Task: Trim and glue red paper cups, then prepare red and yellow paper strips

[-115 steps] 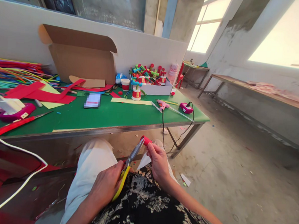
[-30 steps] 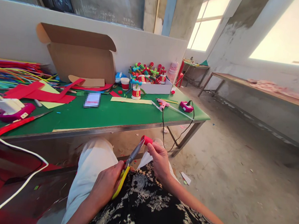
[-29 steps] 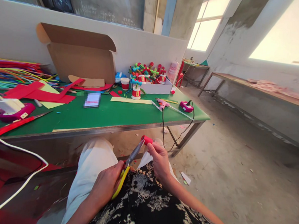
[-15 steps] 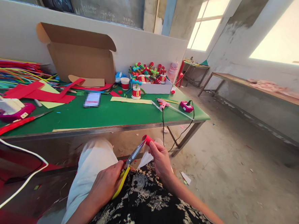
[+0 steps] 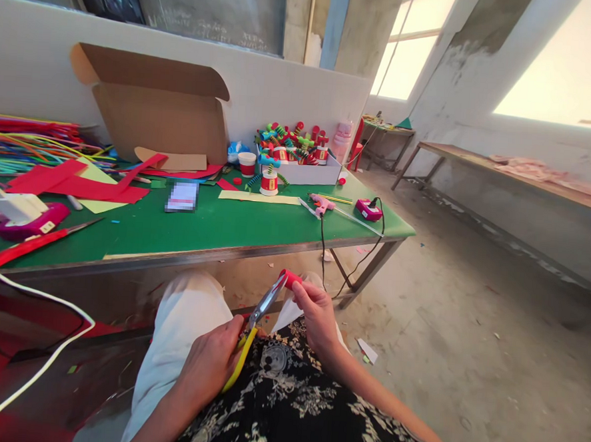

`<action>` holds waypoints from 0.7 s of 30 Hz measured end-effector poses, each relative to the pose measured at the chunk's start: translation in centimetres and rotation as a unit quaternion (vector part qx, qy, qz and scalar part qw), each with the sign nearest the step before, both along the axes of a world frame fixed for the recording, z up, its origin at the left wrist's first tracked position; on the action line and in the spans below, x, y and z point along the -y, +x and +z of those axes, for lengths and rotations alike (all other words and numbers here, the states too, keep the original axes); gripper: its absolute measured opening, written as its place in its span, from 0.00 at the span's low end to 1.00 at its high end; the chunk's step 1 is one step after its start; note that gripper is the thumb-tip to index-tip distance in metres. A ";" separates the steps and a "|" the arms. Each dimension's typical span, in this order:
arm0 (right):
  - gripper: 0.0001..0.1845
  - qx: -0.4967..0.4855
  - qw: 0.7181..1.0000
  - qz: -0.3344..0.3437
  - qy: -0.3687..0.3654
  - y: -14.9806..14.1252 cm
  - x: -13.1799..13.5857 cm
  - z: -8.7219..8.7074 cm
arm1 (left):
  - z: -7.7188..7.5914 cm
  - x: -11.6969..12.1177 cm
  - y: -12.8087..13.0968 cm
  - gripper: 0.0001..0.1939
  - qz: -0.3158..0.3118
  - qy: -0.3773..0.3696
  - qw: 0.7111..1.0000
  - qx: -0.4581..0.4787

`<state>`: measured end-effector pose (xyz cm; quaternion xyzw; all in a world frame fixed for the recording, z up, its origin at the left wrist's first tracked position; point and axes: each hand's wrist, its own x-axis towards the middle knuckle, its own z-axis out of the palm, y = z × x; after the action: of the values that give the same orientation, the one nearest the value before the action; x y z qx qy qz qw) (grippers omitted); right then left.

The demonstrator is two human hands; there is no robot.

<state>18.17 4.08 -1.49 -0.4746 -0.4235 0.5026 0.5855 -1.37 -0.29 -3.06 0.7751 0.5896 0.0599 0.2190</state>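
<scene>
My left hand is closed around the yellow handles of a pair of scissors, over my lap. The metal blades point up and away, and their tips meet the open end of a small red paper tube. My right hand pinches that tube at its near end between thumb and fingers. Part of the scissors' handles is hidden behind my left fingers. Both hands are just in front of the table edge, below the green tabletop.
On the table lie a pink glue gun, red-handled scissors, red paper strips and a cardboard box. A white box holds several colourful cup figures. A black cord hangs off the front edge; a white cable curves at left.
The red tube has turned and shifted slightly in my right fingers, and the scissor blades have moved a little against its end. My left hand keeps its hold on the scissors.
</scene>
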 end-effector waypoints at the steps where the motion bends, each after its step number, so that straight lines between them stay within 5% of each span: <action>1: 0.15 0.005 1.000 0.000 0.000 0.0 0.0 -0.1 | -0.1 0.0 0.0 0.06 0.000 0.002 1.000 0.006; 9: 0.15 -0.005 1.000 0.002 -0.001 0.0 0.2 -0.1 | -0.5 0.1 -0.2 0.05 0.001 0.017 0.999 0.030; 16: 0.20 -0.143 0.986 0.045 -0.078 0.2 -0.2 0.4 | -0.5 0.1 -0.3 0.05 -0.002 0.007 1.000 0.026; 21: 0.19 -0.150 0.983 0.052 -0.089 0.4 -0.2 0.5 | -0.4 0.1 -0.3 0.07 -0.008 -0.003 0.999 0.031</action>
<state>18.55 4.29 -1.03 -0.4213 -0.3090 0.6336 0.5706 -1.68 -0.42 -3.46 0.7767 0.5766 0.0805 0.2402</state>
